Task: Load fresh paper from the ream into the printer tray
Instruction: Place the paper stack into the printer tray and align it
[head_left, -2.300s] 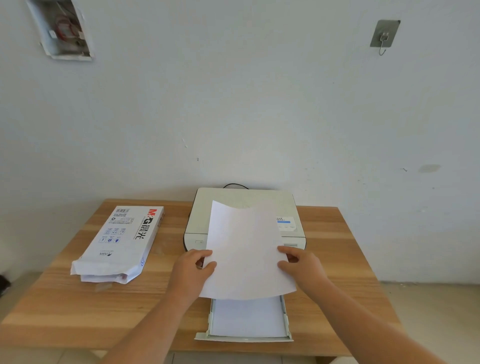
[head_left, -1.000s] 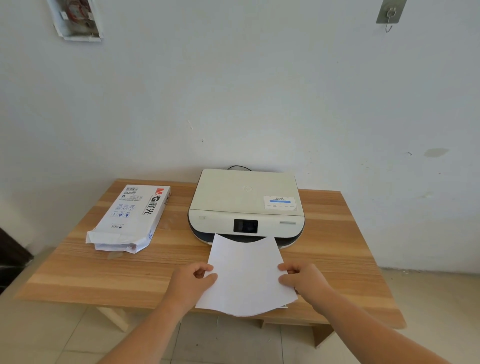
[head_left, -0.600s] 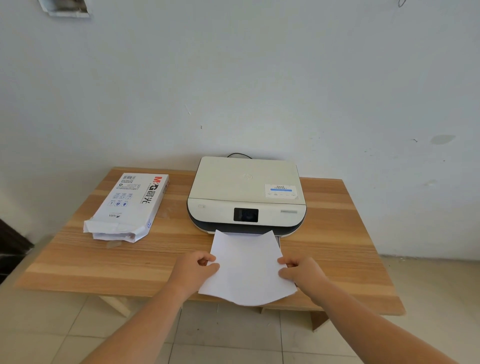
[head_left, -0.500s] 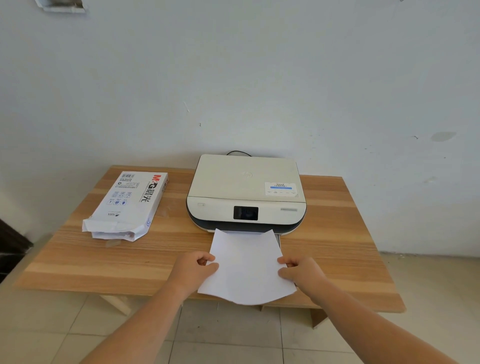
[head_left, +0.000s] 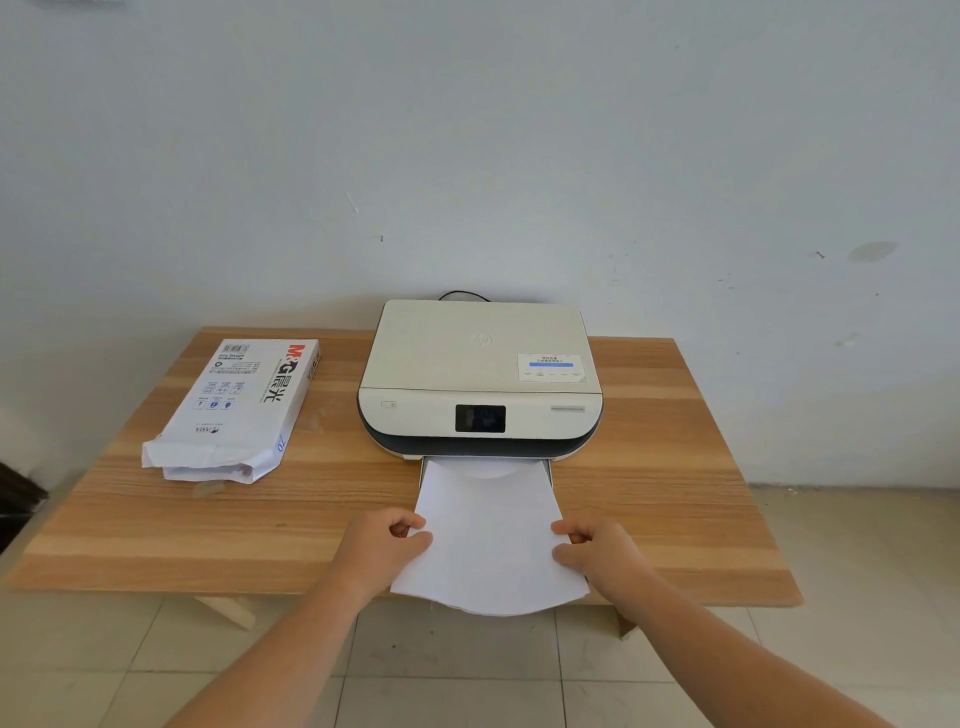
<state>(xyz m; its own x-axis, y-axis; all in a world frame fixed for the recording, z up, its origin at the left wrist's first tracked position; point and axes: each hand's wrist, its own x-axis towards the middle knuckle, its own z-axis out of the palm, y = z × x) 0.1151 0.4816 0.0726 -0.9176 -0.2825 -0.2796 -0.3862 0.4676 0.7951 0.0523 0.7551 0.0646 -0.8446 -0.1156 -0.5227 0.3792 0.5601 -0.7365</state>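
Note:
A cream printer (head_left: 480, 364) sits at the back middle of the wooden table (head_left: 675, 467). Its paper tray (head_left: 548, 470) juts out from the front, mostly hidden under a stack of white paper (head_left: 488, 540). My left hand (head_left: 384, 545) pinches the stack's left edge and my right hand (head_left: 597, 553) pinches its right edge. The stack bows downward in the middle, its far edge at the printer's slot and its near edge past the table front. The opened white ream (head_left: 239, 410) lies on the table's left side.
A black cable (head_left: 462, 296) runs behind the printer against the white wall. Tiled floor (head_left: 467, 675) shows below the table's front edge. A dark object (head_left: 15, 499) sits at the far left beside the table.
The paper, first held upright over the printer, has come down flat and slid forward, its far edge now reaching the printer's slot. Both hands moved with it.

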